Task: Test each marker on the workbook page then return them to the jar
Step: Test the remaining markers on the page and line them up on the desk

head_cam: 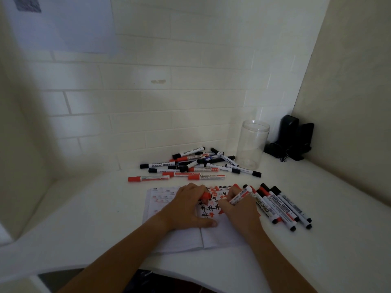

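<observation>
A: Where was the marker?
B: My right hand [239, 210] gripped the marker [241, 195] over the workbook [186, 240] at the desk's front edge.
A: Your left?
B: My left hand [188, 208] pinched a red cap [206, 196]; the jar [252, 144] stood empty near the back right corner.

White bench [105, 208] in a corner, dim light. White brick-tile wall [148, 102] at centre; plain cream wall [349, 81] at right. Paper sheet [63, 24] upper left; black device [294, 140] at right.

- Two bare arms are seen, and no sleeves are worn on them.
- No rings, watch or bands are seen on the left hand [186, 206] or the right hand [239, 210] (both wrists are plain too).
</observation>
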`<act>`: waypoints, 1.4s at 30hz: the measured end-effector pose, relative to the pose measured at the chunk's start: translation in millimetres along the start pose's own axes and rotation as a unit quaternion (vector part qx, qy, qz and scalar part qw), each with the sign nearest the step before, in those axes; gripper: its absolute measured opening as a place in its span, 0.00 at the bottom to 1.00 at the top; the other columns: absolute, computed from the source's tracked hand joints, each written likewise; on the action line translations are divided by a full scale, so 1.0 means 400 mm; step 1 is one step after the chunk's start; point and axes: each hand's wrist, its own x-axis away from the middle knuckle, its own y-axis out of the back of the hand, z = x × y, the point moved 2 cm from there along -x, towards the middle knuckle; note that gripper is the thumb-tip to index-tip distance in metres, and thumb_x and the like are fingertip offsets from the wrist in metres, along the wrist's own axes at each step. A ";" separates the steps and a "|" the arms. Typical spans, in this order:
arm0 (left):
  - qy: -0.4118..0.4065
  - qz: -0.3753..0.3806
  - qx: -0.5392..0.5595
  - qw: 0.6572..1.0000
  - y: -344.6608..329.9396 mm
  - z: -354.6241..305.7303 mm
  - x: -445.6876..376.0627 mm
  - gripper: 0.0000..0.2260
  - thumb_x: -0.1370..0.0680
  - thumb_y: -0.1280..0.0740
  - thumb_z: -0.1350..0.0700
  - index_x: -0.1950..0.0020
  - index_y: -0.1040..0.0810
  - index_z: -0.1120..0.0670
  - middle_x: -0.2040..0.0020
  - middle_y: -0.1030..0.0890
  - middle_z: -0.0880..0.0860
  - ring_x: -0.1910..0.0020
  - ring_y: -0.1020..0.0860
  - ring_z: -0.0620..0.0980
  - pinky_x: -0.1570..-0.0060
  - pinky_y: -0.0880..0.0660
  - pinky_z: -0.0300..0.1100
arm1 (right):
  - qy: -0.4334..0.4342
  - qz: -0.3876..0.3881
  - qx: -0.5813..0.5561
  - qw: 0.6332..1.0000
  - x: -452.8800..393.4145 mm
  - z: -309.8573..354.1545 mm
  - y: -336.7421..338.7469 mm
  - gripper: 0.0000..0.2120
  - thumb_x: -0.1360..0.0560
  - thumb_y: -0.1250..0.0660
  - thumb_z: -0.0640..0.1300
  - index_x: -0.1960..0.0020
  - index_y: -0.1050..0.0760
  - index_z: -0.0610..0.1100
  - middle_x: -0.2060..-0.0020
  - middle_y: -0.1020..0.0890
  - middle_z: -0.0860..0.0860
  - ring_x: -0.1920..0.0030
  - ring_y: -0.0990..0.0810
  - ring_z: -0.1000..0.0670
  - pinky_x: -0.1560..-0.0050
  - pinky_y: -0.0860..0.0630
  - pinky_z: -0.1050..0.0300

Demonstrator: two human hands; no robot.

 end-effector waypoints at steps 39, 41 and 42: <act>-0.042 -0.012 -0.007 0.999 -0.007 0.009 -0.004 0.25 0.32 0.29 0.28 0.52 0.31 0.46 0.54 0.29 0.43 0.51 0.31 0.46 0.44 0.31 0.46 | 0.040 0.089 -0.163 0.982 0.012 0.038 0.008 0.10 0.21 0.28 0.46 0.56 0.27 0.44 0.74 0.24 0.44 0.76 0.28 0.48 0.70 0.31 0.55; -0.057 -0.023 -0.002 0.998 -0.005 0.005 -0.003 0.24 0.30 0.29 0.30 0.51 0.31 0.47 0.54 0.29 0.44 0.52 0.31 0.46 0.47 0.31 0.44 | 0.049 0.132 -0.150 0.979 0.013 0.039 -0.001 0.09 0.23 0.26 0.47 0.53 0.25 0.45 0.68 0.20 0.45 0.72 0.23 0.47 0.63 0.28 0.52; -0.064 -0.031 -0.001 0.997 -0.005 0.003 -0.002 0.23 0.29 0.29 0.31 0.51 0.30 0.48 0.55 0.29 0.44 0.53 0.31 0.47 0.49 0.31 0.44 | 0.048 0.150 -0.152 0.976 0.013 0.040 -0.004 0.10 0.24 0.25 0.48 0.51 0.24 0.45 0.65 0.19 0.44 0.69 0.21 0.46 0.63 0.26 0.49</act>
